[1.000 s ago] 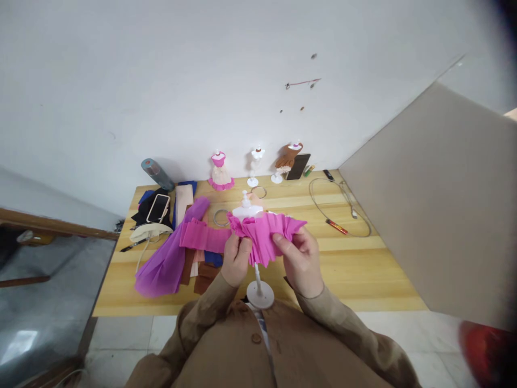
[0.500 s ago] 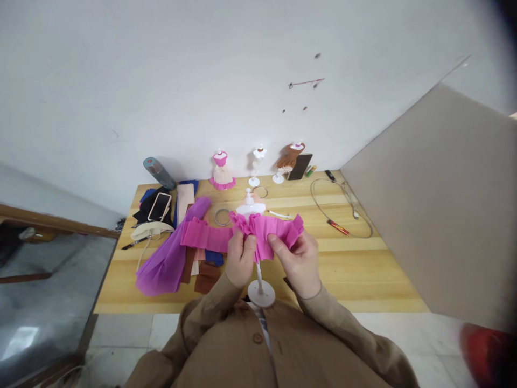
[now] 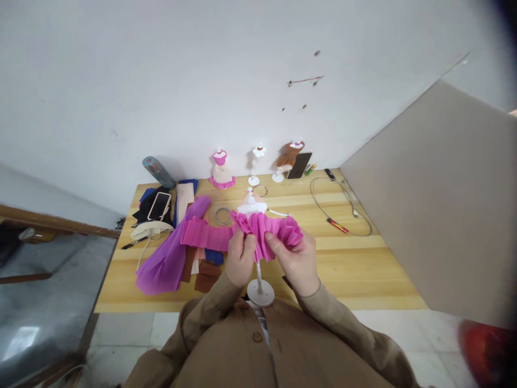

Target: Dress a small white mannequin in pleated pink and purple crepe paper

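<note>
L hand [image 3: 241, 261] & R hand [image 3: 299, 264] both up in front of the chest, close tog., elbows bent out, forearms slanting in & up in brown sleeves [image 3: 335, 312]. Both pinching the pink pleated strip [image 3: 264, 223], gathered in folds btw them. L thumb upright against the near face of the cloth, tip near the folds; R thumb slants in twd the L, pressed on the front, w/ R fingers mostly hidden behind the cloth. Thumb tips near each other, not touching. Strip's loose end runs out past the L hand, over part of the purple sheet [image 3: 172, 264].

White dress form [image 3: 251, 207] stands btw/just beyond the hands: neck & shoulders above the strip, pole & round base [image 3: 260, 292] below, btw the wrists. Can't tell if the cloth touches it.

Brown fabric pcs [image 3: 208, 276] just L of the L wrist; metal ring [image 3: 222, 216] beyond L hand. Red tube [image 3: 337, 225] well R of R hand, w/ a looped cable [image 3: 369, 221] by it. 3 small forms, incl. a pink-and-cream one [image 3: 222, 170], farther back beyond both hands.
</note>
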The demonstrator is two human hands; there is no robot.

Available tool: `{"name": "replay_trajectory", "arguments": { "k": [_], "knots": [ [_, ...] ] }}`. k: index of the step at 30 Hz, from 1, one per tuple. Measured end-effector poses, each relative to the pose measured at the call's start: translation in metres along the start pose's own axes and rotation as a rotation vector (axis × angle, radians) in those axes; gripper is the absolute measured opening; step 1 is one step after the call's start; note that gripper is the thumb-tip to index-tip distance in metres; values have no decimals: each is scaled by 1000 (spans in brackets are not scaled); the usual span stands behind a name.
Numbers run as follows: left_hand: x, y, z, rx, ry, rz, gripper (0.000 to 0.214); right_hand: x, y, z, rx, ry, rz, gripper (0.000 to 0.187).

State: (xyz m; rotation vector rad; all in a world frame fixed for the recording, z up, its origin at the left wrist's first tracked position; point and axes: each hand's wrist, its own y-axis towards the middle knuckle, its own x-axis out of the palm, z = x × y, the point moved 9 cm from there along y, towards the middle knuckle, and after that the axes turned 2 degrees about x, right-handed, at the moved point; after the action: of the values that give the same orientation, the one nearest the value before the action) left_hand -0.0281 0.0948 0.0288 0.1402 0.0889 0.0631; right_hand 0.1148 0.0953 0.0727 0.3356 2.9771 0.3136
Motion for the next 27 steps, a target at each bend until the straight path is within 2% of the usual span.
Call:
{"name": "replay_trajectory", "arguments": {
  "k": [6,16,21,27],
  "knots": [
    [-3,-2,-4,-41,40,44,25,-3,-1,3,-9,-40,45,27],
    [-4,-5,-1,-29,92,82,20,2,-6,1,-16,-56,75,16],
    [-3,-7,-2,-28,100,77,20,2,-7,-3,-39,-80,87,19],
    [-4,-8,-5,-37,102,99,18,1,-8,6,22,-32,110,24]
  ]
}}
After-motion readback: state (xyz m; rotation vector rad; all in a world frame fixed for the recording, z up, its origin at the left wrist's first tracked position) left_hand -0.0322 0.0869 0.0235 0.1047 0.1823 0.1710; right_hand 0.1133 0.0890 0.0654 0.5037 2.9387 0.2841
